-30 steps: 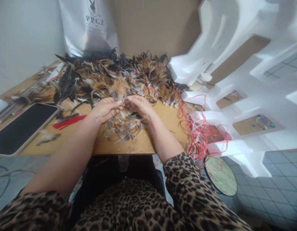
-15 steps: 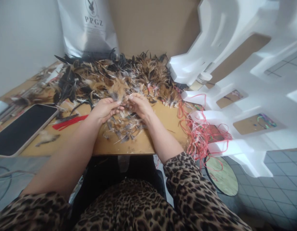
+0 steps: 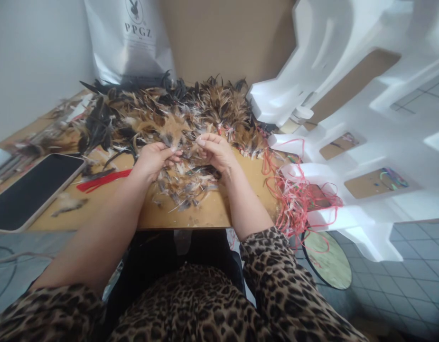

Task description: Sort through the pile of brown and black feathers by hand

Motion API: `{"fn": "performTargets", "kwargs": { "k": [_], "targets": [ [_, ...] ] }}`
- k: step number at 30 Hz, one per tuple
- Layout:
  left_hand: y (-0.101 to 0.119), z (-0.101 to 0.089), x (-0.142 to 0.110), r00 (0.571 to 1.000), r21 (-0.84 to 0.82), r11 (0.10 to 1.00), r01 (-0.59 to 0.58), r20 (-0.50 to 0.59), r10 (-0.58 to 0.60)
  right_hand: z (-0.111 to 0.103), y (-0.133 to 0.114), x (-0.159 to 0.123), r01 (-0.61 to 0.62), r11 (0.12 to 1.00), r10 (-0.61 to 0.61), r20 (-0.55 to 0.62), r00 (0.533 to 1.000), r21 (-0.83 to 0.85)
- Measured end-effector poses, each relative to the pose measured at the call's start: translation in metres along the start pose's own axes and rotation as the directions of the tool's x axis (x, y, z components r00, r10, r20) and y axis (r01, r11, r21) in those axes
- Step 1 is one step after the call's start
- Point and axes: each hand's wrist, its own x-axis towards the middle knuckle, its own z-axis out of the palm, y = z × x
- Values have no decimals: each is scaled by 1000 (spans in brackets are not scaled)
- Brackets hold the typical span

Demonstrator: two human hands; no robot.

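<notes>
My left hand [image 3: 155, 159] pinches a small tuft of light-brown feathers [image 3: 174, 127] by its lower end, the fluffy tips pointing away from me. To its right my right hand [image 3: 214, 151] has thumb and forefinger pressed together; a wispy brown feather seems to hang at its fingertips, though it is blurred. A gap now lies between the two hands. Below them on the table is a loose scatter of short brown and white feathers [image 3: 185, 187]. Behind them spreads a large heap of brown and black feathers [image 3: 141, 107].
A phone [image 3: 34, 190] and a bundle of red strips [image 3: 103, 180] lie on the left. Tangled red string [image 3: 294, 204] hangs over the table's right edge. White moulded foam [image 3: 379, 118] stands at right. A silver bag [image 3: 130, 42] leans behind the feathers.
My right hand has drawn away to the right from my left hand, where the two were close together. My left hand has hardly moved and keeps the tuft.
</notes>
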Motion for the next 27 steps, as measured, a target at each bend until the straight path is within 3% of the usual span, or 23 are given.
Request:
{"fn": "performTargets", "kwargs": {
  "k": [3,8,17,19,22,25,27],
  "targets": [
    [1,-1,1,999,-53,998,18,-41,-20,1,-2,-3,-18,988,24,36,999,-151],
    [0,-2,2,1000,-93,996,4,-16,-6,5,6,-4,-39,904,95,111,989,-425],
    [2,2,-2,1000,-39,999,-8,-11,8,8,24,1,145,617,-162,55,985,-774],
    [3,2,-3,1000,-37,999,4,-3,-4,10,22,1,201,515,-238,86,967,-833],
    [4,2,-4,1000,-40,999,13,15,-12,13,17,-2,238,272,-306,151,940,-932],
    [3,2,-5,999,-33,999,24,34,-23,17,13,-6,216,2,-300,205,932,-976],
    [2,2,-4,999,-35,999,32,38,-30,18,12,-7,208,-126,-286,236,929,-970]
  ]
}}
